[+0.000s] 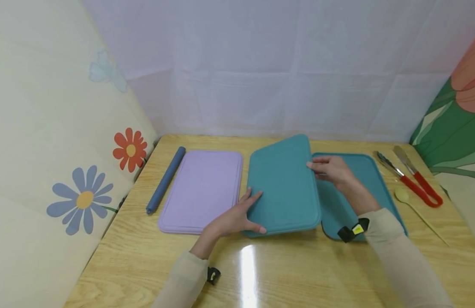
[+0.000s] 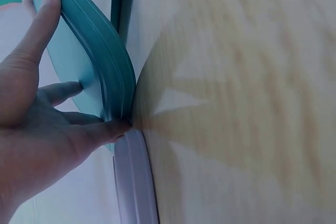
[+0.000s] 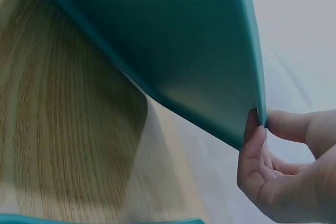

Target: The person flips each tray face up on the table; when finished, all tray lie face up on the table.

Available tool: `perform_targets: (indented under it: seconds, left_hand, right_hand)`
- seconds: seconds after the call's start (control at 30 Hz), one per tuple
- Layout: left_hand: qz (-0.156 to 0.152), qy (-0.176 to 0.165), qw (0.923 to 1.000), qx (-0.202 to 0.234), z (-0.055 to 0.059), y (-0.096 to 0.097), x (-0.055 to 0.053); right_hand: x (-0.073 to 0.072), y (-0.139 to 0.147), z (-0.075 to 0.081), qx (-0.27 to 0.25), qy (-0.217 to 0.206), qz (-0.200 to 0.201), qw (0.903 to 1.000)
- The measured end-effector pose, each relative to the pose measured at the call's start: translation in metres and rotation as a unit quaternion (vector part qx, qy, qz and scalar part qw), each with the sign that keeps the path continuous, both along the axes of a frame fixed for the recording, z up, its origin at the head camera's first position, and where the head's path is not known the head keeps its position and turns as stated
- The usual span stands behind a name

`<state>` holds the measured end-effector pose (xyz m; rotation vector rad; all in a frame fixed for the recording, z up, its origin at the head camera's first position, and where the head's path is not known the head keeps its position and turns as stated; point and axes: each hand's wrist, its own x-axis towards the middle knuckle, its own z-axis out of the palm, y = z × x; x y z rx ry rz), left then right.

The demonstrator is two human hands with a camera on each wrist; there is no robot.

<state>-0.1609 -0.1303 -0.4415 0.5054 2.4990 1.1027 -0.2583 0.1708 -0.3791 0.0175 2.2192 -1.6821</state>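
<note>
A teal board [image 1: 281, 188] with rounded corners and a groove along its edge is tilted, its right side raised off the table. My right hand [image 1: 333, 171] pinches its right edge between thumb and fingers; the right wrist view shows the smooth underside and the pinching fingers [image 3: 254, 142]. Spread over the near-left corner, my left hand [image 1: 233, 218] touches the board with fairly straight fingers, its thumb [image 2: 44, 22] on the near rim. The lilac board [image 1: 206, 188] lies flat just left of it. A second teal board [image 1: 349, 160] lies to the right, partly hidden by my right arm.
A blue rolling pin [image 1: 166, 182] lies at the table's left side. At the right are red-handled tongs [image 1: 414, 188], a spreader [image 1: 405, 159] beside them, and a yellow-green spoon [image 1: 402, 196]. A pale cloth [image 1: 237, 77] hangs behind the table [image 1: 291, 273].
</note>
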Motion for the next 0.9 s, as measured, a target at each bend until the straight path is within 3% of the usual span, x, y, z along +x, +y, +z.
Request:
perform_targets:
  seconds: [0.37,0.9]
  left_hand:
    - [-0.016,0.014,0.9997,-0.014,0.002,0.002,0.004]
    - [-0.013,0.048,0.9987,0.002,0.008,0.012,0.023]
  right_hand:
    - [-0.001,-0.003,0.011,-0.050,-0.020,-0.004,0.9986]
    - [0.005,-0.015,0.029,-0.058,-0.014,0.004,0.9982]
